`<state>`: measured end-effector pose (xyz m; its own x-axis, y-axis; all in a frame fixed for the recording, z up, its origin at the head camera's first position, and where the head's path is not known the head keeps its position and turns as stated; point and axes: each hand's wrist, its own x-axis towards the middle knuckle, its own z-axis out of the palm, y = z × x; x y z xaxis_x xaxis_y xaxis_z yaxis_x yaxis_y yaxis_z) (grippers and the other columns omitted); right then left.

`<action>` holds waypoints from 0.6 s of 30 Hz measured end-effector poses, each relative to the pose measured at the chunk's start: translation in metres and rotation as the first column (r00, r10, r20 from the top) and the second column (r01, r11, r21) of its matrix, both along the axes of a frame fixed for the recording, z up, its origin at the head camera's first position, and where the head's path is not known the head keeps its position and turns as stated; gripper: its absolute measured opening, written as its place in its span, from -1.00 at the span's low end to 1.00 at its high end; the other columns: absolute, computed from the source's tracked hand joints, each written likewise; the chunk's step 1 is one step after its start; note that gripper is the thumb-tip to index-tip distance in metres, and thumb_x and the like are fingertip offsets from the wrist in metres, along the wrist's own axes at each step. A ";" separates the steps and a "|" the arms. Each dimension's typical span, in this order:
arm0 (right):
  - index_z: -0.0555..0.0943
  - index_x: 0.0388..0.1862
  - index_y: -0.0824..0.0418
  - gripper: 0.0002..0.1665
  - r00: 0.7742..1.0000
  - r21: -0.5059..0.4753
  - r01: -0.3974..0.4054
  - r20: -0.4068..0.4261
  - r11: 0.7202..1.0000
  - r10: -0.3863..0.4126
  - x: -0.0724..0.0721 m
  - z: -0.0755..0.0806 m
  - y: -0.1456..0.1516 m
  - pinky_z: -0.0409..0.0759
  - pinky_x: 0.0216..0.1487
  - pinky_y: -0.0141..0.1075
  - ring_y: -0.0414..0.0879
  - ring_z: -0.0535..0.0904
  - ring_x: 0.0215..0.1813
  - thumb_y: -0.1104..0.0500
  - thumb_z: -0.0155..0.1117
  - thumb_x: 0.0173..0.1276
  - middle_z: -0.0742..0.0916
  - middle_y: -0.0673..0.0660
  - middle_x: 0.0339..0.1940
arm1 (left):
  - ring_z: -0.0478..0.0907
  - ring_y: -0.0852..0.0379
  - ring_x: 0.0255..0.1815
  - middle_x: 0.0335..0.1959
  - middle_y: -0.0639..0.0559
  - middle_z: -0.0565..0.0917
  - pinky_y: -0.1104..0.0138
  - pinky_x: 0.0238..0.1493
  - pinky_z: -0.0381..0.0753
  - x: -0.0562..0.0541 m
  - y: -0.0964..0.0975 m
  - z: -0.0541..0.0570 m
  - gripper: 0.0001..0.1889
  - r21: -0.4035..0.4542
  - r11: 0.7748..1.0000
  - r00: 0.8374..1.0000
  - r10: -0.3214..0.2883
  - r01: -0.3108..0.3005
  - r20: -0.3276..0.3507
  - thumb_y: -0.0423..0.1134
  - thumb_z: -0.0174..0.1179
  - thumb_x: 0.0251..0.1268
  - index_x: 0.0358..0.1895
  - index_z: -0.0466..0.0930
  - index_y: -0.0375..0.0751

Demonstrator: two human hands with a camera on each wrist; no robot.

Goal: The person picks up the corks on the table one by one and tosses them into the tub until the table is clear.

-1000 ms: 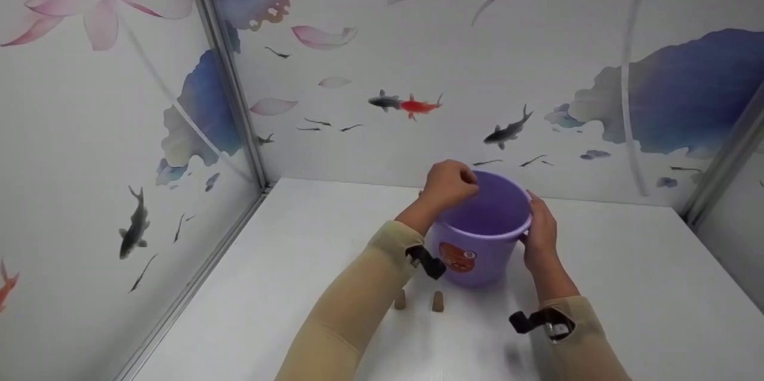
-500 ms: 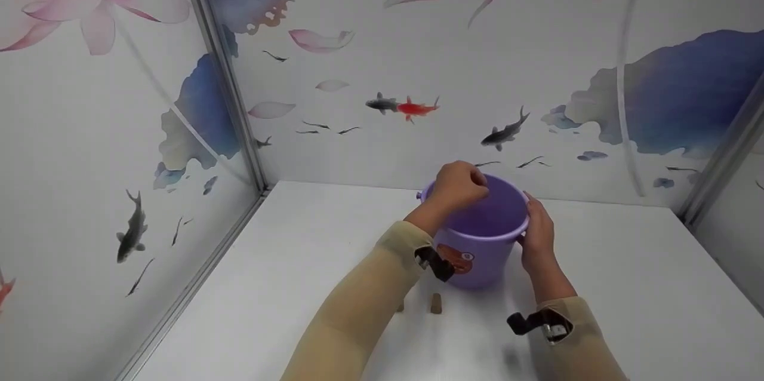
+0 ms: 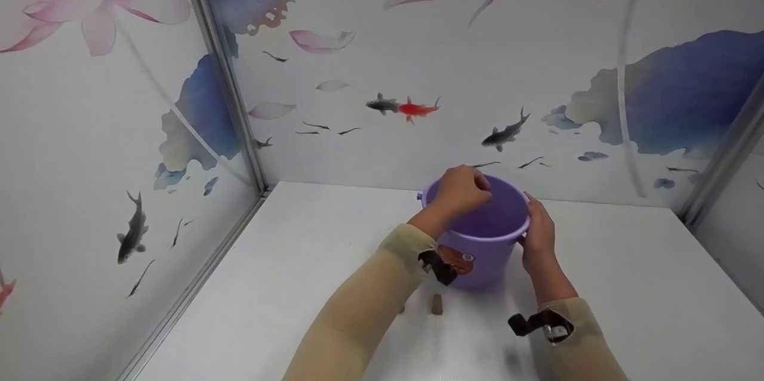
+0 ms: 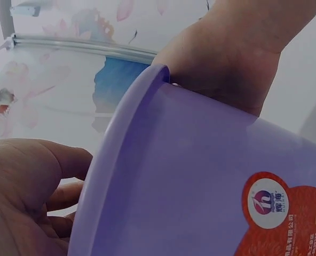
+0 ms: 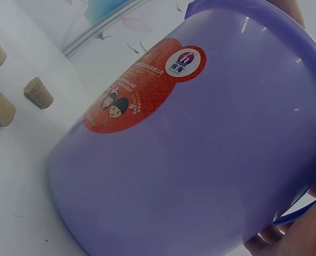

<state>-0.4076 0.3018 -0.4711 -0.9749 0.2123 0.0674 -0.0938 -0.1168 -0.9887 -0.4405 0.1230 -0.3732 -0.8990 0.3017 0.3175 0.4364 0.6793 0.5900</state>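
Observation:
A purple bucket (image 3: 477, 255) with a red sticker stands upright on the white table. My left hand (image 3: 462, 193) hangs over its mouth, fingers curled and thumb bent in. In the left wrist view the rim covers the fingertips of that left hand (image 4: 24, 197), so I cannot tell whether they pinch something. My right hand (image 3: 539, 234) grips the bucket's right side, thumb up by the rim. Its fingers (image 5: 270, 234) curl under near the bucket's handle (image 5: 297, 213). Below the bucket, one tapered cork (image 3: 437, 304) stands on the table; another (image 3: 401, 309) is mostly behind my left sleeve.
Three corks, such as the middle one (image 5: 39, 92), show left of the bucket in the right wrist view. White panels printed with fish and lotus wall in the table (image 3: 286, 261) at the back and left. A metal strip (image 3: 230, 88) runs up their corner.
Over the second, my left hand has shifted slightly right, further over the bucket's mouth, and a little lower of late. My right hand keeps its hold on the bucket.

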 end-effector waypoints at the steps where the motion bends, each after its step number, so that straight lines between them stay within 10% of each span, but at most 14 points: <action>1: 0.11 0.78 0.05 -0.31 1.000 -0.001 0.000 0.000 1.000 0.000 0.000 0.000 0.000 0.20 0.69 0.14 0.06 0.13 0.75 -0.09 -0.42 0.79 0.20 0.11 0.79 | 0.69 0.23 -0.26 -0.23 0.10 0.84 0.43 -0.21 0.64 0.001 0.000 0.000 -0.86 -0.001 1.000 1.000 0.004 -0.004 -0.002 -0.25 0.42 0.25 -0.15 0.86 -0.08; 18: 0.10 0.78 0.07 -0.32 1.000 -0.033 -0.011 0.001 0.999 0.011 0.002 0.003 -0.001 0.14 0.72 0.11 0.04 0.08 0.77 -0.05 -0.39 0.80 0.18 0.10 0.80 | 0.71 0.22 -0.13 -0.18 0.15 0.83 0.40 -0.06 0.67 0.032 -0.014 0.020 -0.83 0.006 1.000 0.999 -0.016 0.016 -0.036 -0.07 0.42 0.35 -0.11 0.84 -0.02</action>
<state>-0.4059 0.3008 -0.4685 -0.9773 0.2033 0.0590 -0.0908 -0.1508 -0.9844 -0.4085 0.1086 -0.3537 -0.8820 0.3138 0.3517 0.4682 0.6684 0.5779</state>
